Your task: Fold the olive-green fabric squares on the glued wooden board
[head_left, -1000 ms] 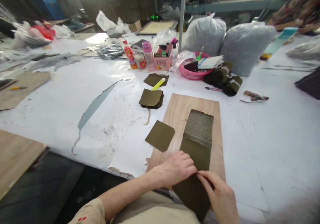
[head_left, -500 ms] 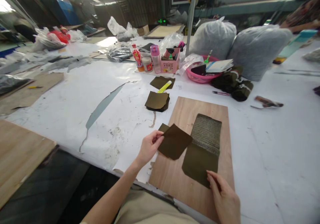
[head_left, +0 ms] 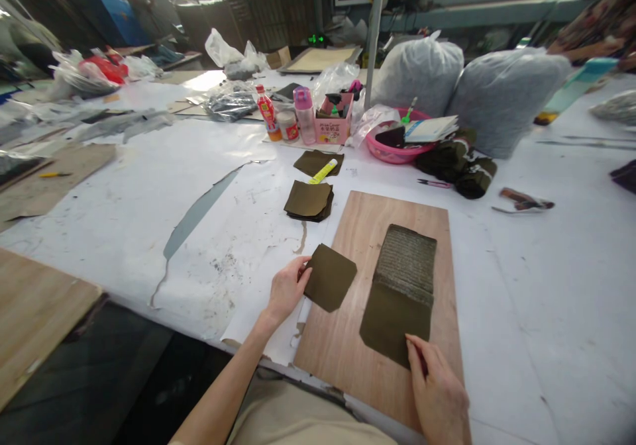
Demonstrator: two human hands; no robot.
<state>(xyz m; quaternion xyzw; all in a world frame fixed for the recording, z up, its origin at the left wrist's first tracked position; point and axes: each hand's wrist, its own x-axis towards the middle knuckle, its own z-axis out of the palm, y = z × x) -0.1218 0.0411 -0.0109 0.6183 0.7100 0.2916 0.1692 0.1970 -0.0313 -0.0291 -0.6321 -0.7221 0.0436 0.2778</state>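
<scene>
1. The white-covered table (head_left: 521, 299) spreads beneath everything, its covering torn left of the work.
2. Two stuffed pale bags (head_left: 417, 74) stand at the back, well apart from the hands.
3. A wooden board (head_left: 338, 359) lies at the near edge of the table, its long axis running away from the person.
4. On the board's right half, a ridged patch (head_left: 406, 259) meets a plain olive piece (head_left: 395, 326) on its near side; together they form a strip running roughly along the board. Whether they are joined cannot be told.
5. The pink basin (head_left: 392, 157) sits beyond the board, clear of both hands.
6. The right hand (head_left: 440, 382) is nearer the strip, thumb and fingertips closed narrowly on the plain piece's near right corner; the strip extends away and leftward from that grip.
7. The left hand (head_left: 288, 289) pinches the left edge of a loose olive square (head_left: 330, 278). The square reaches rightward over the board's left edge, bare wood between it and the strip; nothing stands in that gap.
8. A small stack of olive pieces (head_left: 308, 200) lies beyond the square, off the board.
9. A yellow tube (head_left: 322, 171) rests just past the stack.
</scene>
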